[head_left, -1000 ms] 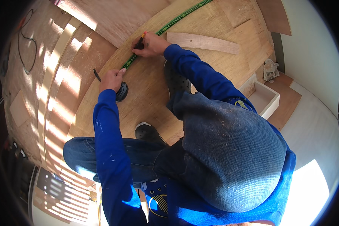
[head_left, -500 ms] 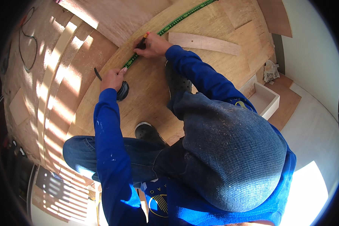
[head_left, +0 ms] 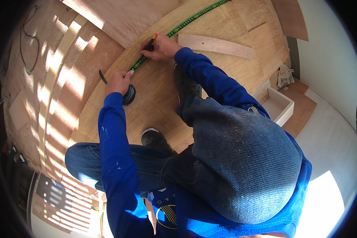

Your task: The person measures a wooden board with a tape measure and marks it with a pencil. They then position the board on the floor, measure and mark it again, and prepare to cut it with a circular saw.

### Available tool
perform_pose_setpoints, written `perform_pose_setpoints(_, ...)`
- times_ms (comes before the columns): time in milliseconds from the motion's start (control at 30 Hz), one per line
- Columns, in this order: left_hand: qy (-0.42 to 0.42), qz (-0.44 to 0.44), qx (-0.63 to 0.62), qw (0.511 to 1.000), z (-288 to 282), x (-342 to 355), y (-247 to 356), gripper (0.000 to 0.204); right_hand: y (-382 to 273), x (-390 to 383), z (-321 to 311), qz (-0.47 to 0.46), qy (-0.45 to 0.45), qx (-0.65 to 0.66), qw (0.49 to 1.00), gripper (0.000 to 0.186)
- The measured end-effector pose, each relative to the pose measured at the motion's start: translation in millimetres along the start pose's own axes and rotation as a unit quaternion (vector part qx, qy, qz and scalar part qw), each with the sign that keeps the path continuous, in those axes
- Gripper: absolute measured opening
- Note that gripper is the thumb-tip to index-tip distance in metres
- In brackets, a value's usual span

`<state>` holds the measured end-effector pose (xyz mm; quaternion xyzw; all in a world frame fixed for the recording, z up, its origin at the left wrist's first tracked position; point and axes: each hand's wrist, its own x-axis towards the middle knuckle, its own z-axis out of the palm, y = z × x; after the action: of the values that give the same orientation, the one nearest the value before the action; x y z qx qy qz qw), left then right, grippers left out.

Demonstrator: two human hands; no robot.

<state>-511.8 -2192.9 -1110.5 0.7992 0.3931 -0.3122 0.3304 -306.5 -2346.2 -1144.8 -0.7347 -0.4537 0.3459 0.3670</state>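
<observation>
A green tape measure blade [head_left: 188, 19] runs diagonally along the curved plywood board [head_left: 234, 75] that I sit over. My left hand [head_left: 118, 82] is closed on the black tape measure case [head_left: 129, 96], with the thumb on the blade. My right hand [head_left: 160, 47] grips a dark pencil or marker [head_left: 150, 43] with a yellow-orange end, held against the blade farther along it; its tip is hidden. A short curved wooden strip [head_left: 214, 45] lies just right of my right hand.
My dark clogs [head_left: 154, 139] rest on the board. A white open drawer box [head_left: 283, 104] and crumpled material [head_left: 285, 75] lie at the right, beside a pale wall [head_left: 331, 63]. At the left are a long timber strip [head_left: 55, 67] and a black cable [head_left: 36, 55] on sunlit sheets.
Hands, tape and pencil are nearly still; my right hand has shifted very slightly to the right.
</observation>
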Motion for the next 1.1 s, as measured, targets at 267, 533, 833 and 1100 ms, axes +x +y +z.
perform_pose_setpoints(267,0.005,-0.001,-0.002,1.0,3.6,1.0,-2.9,0.05,3.8,0.0,2.3,-0.013,0.009,0.006,1.0,0.022)
perform_pose_setpoints(533,-0.013,-0.015,-0.017,1.0,4.6,5.3,-5.6,0.054,7.8,1.3,4.9,-0.041,0.021,-0.024,0.999,0.023)
perform_pose_setpoints(833,0.002,-0.002,-0.016,1.0,6.9,5.1,-5.7,0.054,3.8,0.0,-0.9,-0.02,-0.012,-0.059,0.998,0.027)
perform_pose_setpoints(1100,0.009,-0.007,-0.004,1.0,8.6,5.7,-6.3,0.053,1.8,1.5,-0.8,-0.025,-0.008,-0.014,1.0,0.03)
